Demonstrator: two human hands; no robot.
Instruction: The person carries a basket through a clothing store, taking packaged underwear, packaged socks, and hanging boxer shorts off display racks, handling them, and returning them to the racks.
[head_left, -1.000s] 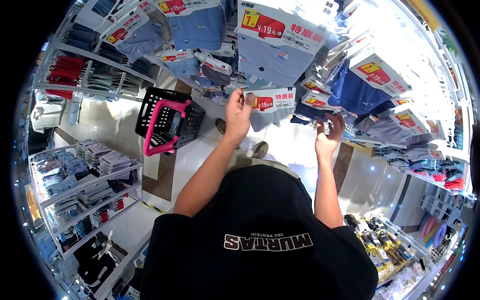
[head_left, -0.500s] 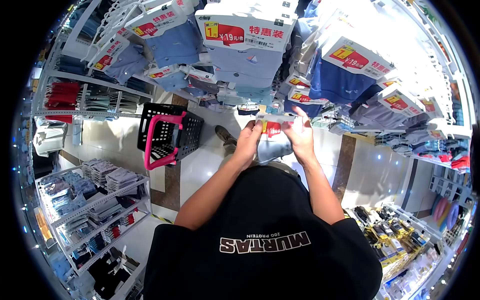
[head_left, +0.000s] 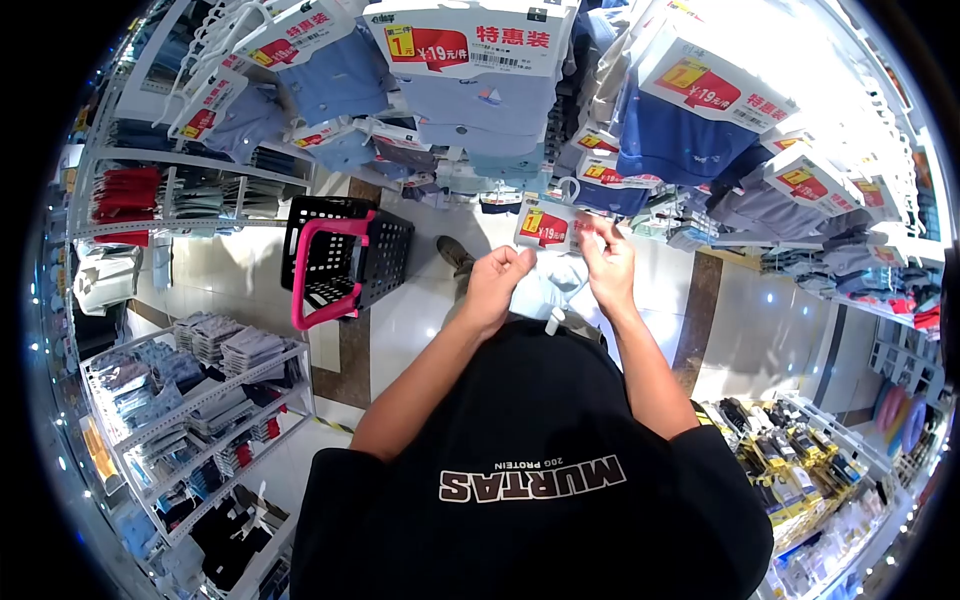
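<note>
A light blue folded garment (head_left: 548,287) hangs below a white card (head_left: 546,222) with a red and yellow price label, and a white hook shows at the card's top. My left hand (head_left: 492,288) is closed at the left edge of the garment and card. My right hand (head_left: 608,268) pinches the card's right end. Just beyond my hands hang carded blue garments (head_left: 480,105) with larger price cards.
A black basket (head_left: 380,260) with a pink handle (head_left: 300,275) stands on the floor at the left. White shelves (head_left: 215,405) of folded clothes are at lower left. Packaged goods (head_left: 790,470) fill a rack at lower right. Blue garments (head_left: 680,140) hang at upper right.
The carded garment has come closer to my body from the hanging row. My right hand has moved from open beside the rack onto the card, and the card is now tilted with the hook showing.
</note>
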